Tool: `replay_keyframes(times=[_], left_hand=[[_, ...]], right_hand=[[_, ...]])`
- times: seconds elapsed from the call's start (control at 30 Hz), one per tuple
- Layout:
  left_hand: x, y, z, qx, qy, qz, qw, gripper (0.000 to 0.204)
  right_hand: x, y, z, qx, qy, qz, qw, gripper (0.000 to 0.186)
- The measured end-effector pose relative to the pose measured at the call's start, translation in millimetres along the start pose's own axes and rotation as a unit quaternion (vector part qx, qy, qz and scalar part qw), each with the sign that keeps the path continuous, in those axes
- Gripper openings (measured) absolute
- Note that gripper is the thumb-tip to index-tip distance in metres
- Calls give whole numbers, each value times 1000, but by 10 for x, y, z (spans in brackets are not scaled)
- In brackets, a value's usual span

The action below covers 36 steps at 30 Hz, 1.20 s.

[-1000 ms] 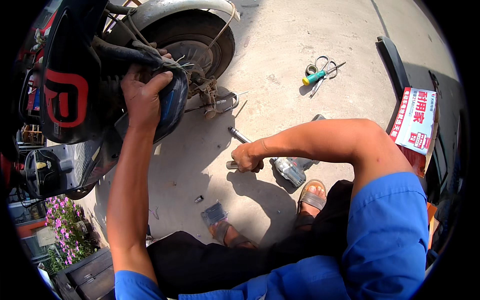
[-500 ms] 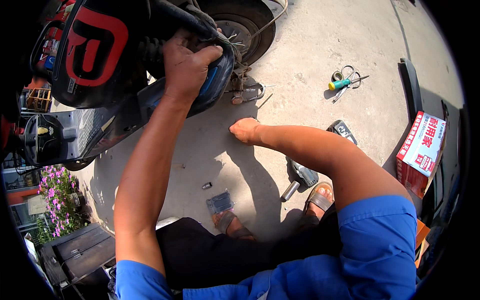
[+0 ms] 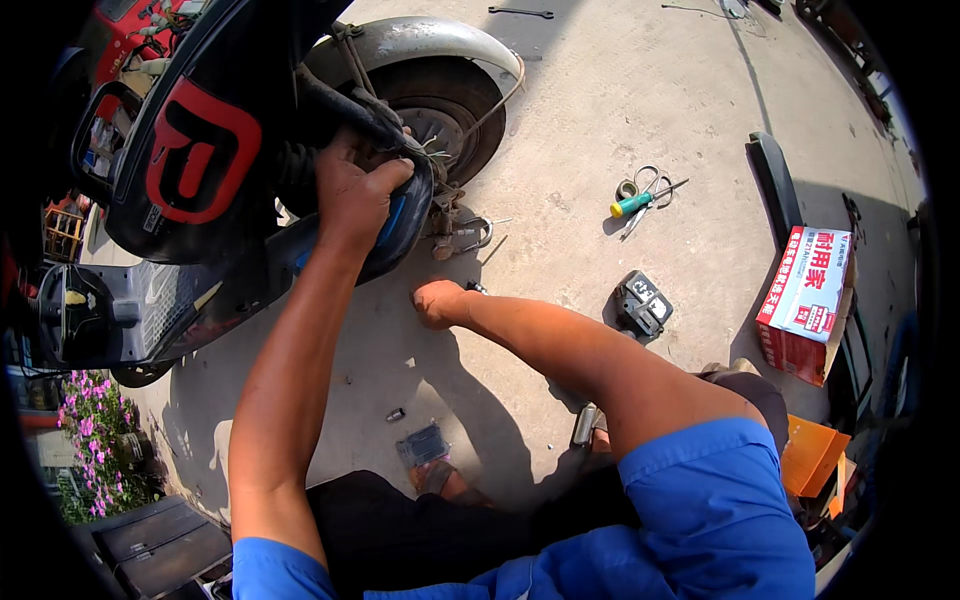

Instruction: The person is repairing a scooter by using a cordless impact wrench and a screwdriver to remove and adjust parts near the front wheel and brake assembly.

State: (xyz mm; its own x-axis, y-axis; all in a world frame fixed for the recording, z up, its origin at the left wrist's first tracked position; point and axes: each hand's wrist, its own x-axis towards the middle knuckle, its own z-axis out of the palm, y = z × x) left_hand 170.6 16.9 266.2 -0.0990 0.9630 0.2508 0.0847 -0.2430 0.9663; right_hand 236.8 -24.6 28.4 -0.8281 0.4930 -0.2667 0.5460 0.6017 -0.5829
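My left hand (image 3: 352, 195) is closed around the edge of a black electric scooter (image 3: 250, 245), its thumb lying over the dark rim close to some loose wires (image 3: 438, 155). Low over the concrete, my right hand (image 3: 437, 302) is curled into a fist, and its fingers are turned away from view. A small metal piece (image 3: 478, 288) shows beside the right wrist; whether the hand holds it I cannot tell. Just above that hand is a metal bracket with a curved loop (image 3: 482, 235). Behind it stands the scooter's wheel (image 3: 475, 115) under a silver mudguard (image 3: 430, 38).
A green-and-yellow screwdriver (image 3: 630, 205) lies with scissors (image 3: 660, 190). My right arm partly covers a dark power tool (image 3: 643, 303). A small socket (image 3: 396, 414) lies near my foot. A red-and-white carton (image 3: 805, 300) stands right, a wrench (image 3: 520, 12) far off.
The view has shifted, bringing the mudguard and the far wrench into sight. Both hands stay about where they were on and beside the scooter. My right leg has shifted outward.
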Motion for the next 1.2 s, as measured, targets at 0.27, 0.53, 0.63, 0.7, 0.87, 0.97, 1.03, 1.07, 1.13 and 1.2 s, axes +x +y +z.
replay_keyframes(times=[0.27, 0.53, 0.63, 0.7, 0.87, 0.97, 1.03, 1.07, 1.13, 1.2], left_hand=[[8, 0, -35, -20, -2, -10, 1000, 58], [59, -109, -268, 292, -55, 99, 950, 56], [37, 50, -77, 158, -19, -10, 987, 55], [36, 80, -13, 150, -15, -10, 989, 55], [46, 47, -109, 168, -22, 7, 986, 45], [44, 105, 14, 73, 3, -30, 997, 54], [53, 137, 66, 28, 22, -51, 998, 65], [59, 143, 74, 26, 20, -50, 998, 66], [69, 154, 107, 27, 21, -50, 998, 68], [75, 169, 159, 32, 26, -51, 998, 71]], right_hand=[[47, -311, -326, 669, 174, 117, 713, 17], [-209, -651, -701, 773, 391, 142, 479, 20], [-182, -594, -757, 722, 463, 161, 487, 21], [-107, -575, -757, 756, 484, 129, 422, 21], [-209, -720, -1030, 858, 448, 92, 235, 14], [-211, -694, -1098, 856, 451, 89, 238, 11], [-238, -681, -1153, 847, 451, 100, 262, 11], [-267, -674, -1178, 840, 450, 112, 282, 12], [-270, -663, -1191, 828, 454, 126, 303, 14], [-231, -658, -1178, 821, 463, 131, 307, 16]])
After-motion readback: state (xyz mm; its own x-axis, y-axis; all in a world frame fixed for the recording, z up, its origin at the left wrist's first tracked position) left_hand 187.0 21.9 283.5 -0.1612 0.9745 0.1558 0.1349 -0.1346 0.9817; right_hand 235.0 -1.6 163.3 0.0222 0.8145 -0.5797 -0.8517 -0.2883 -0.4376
